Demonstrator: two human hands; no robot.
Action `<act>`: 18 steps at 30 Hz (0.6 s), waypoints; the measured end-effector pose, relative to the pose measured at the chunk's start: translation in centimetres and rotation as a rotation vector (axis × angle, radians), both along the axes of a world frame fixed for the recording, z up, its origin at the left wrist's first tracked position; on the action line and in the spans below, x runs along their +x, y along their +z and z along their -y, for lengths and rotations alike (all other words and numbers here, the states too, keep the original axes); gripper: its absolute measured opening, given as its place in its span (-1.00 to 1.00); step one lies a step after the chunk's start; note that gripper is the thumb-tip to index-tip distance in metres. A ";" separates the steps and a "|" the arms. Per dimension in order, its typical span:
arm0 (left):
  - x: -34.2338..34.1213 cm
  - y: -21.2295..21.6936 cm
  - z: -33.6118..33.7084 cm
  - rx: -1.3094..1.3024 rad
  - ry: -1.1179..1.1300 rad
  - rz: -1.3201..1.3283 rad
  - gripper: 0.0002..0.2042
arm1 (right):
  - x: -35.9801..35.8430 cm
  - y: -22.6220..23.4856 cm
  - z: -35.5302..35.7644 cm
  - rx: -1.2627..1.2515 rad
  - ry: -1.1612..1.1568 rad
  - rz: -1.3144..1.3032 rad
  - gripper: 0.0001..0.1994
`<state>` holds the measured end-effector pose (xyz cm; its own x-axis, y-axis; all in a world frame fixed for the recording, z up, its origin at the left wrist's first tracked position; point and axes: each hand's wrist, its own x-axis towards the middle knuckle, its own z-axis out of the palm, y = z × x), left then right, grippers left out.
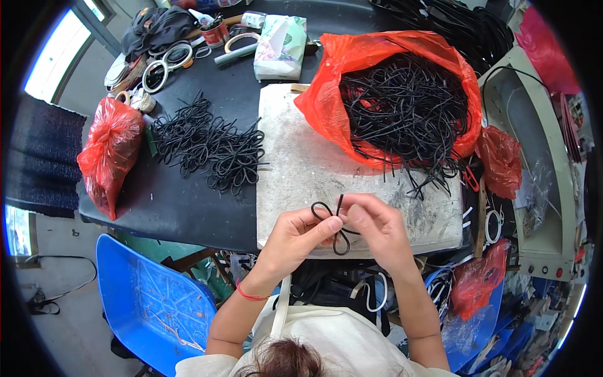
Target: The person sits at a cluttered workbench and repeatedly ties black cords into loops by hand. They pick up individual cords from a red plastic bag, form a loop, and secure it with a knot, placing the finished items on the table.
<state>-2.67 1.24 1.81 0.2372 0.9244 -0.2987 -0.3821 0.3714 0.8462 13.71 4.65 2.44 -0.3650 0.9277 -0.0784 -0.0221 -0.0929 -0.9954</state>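
Note:
A thin black cord [328, 215] is bent into loops between both hands, over the near edge of a worn grey slab [295, 163]. My left hand [295, 235] pinches the cord's crossing point with thumb and forefinger. My right hand [377, 226] grips the same cord from the right, fingers curled over it. One loop sticks out to the upper left, another hangs below the fingers. A red thread bracelet circles my left wrist.
An open red plastic bag [333, 107] full of loose black cords lies at the slab's far right. A pile of looped black cords [210, 147] sits on the black table [169, 207], left of the slab. A tied red bag [108, 154], tape rolls, a tissue pack and a blue chair [151, 301] surround it.

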 end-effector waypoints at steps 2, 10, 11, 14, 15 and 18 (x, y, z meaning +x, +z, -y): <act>0.1 -0.1 0.0 0.036 -0.047 -0.022 -0.83 | -0.5 0.0 -0.2 0.049 0.079 -0.105 -0.80; 0.5 0.5 0.2 -0.042 -0.117 0.002 -0.86 | -0.2 -0.8 0.5 -0.287 0.052 -0.244 -0.80; 0.6 0.2 0.2 -0.016 -0.104 0.006 -0.86 | -0.1 -0.9 0.5 -0.276 0.056 -0.228 -0.79; 0.8 -0.3 0.1 0.050 0.019 0.018 -0.82 | -0.5 -0.4 0.3 -0.294 -0.049 -0.284 -0.76; 1.1 -0.1 -0.2 0.067 0.110 0.020 -0.80 | -0.6 -0.4 0.1 -0.258 -0.098 -0.249 -0.74; 1.5 -0.4 -0.2 0.084 0.224 0.020 -0.76 | 0.2 -0.5 0.2 -0.113 -0.162 -0.067 -0.74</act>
<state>-1.21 1.49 1.44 0.0285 0.9759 -0.2162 -0.4639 0.2045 0.8620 13.91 4.43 1.89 -0.2200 0.9613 -0.1659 -0.1117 -0.1937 -0.9747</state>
